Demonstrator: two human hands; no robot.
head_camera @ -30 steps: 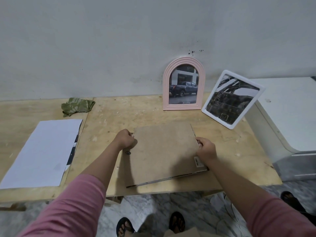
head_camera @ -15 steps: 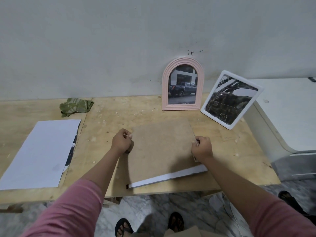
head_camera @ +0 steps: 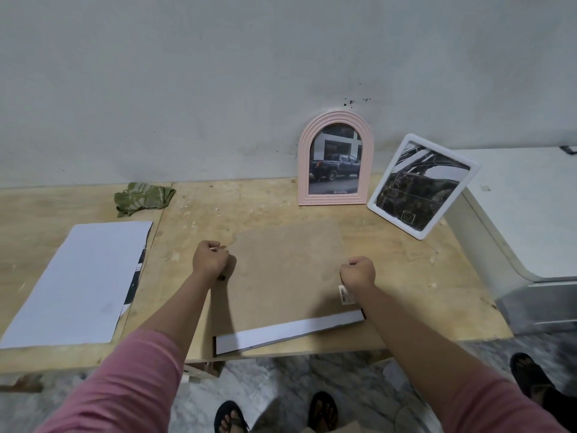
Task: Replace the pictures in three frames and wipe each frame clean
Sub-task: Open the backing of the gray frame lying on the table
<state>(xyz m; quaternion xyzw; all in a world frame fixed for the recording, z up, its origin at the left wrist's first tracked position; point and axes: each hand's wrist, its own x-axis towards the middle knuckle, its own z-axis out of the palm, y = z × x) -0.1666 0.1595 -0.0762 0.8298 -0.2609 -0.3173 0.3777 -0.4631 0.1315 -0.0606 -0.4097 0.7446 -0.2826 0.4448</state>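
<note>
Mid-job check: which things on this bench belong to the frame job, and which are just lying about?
Job:
backing board, gripped by left hand and right hand
white sheet under it
pink arched frame
white square frame
paper sheets
green cloth

Lying about:
white appliance

A brown fibreboard backing board (head_camera: 287,270) lies tilted over a face-down frame (head_camera: 290,335) on the plywood table, a white strip of paper showing along its near edge. Behind it, a pink arched frame (head_camera: 335,157) with a pickup photo stands against the wall; beside it leans a white rectangular frame (head_camera: 423,185). White paper sheets (head_camera: 78,282) lie at left, near a crumpled green cloth (head_camera: 143,198).
</note>
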